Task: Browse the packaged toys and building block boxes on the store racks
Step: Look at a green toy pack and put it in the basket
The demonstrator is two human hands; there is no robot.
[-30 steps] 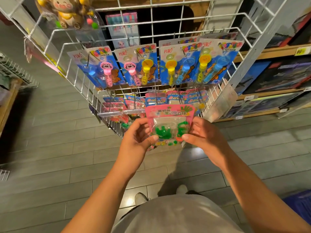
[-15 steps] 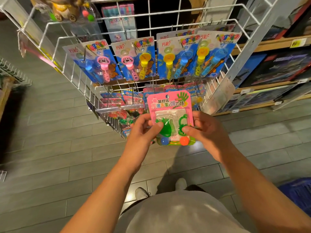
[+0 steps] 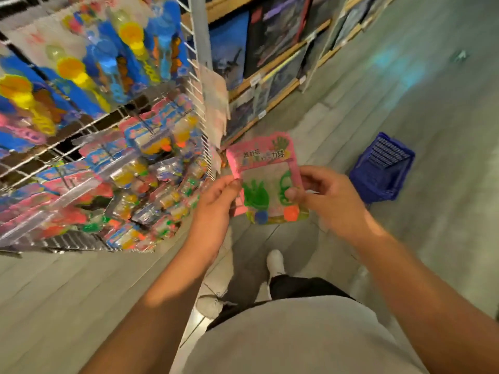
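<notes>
**Pink toy pack held in both hands beside the wire rack**

A pink card blister pack [image 3: 266,182] with green hand-shaped toys and small blue and orange balls under clear plastic sits just right of the frame's centre, tilted slightly. The left hand [image 3: 216,203] pinches its left edge between thumb and fingers, and the right hand [image 3: 328,201] grips its right edge with the thumb laid across the clear front and the fingers curled behind. The pack is held in the air above the grey tiled floor [image 3: 405,103], just beside the lower right corner of the white wire display rack [image 3: 199,76] that fills the left of the frame.

On that rack, in the upper left, hang blurred blue-backed toy packs with yellow and blue plastic pieces [image 3: 108,58]; below them, in the wire basket at centre left, lie many small pink and blue blister packs [image 3: 140,184], heaped at mixed angles. Their details are too smeared to read.

In the upper centre and upper right, wooden shelves [image 3: 280,63] carry dark flat boxes [image 3: 275,31] standing on edge. A dark blue plastic shopping basket [image 3: 383,168] stands on the floor at right of centre, well apart from the hands. At the bottom appear a grey shirt, dark trousers and pale shoes
</notes>
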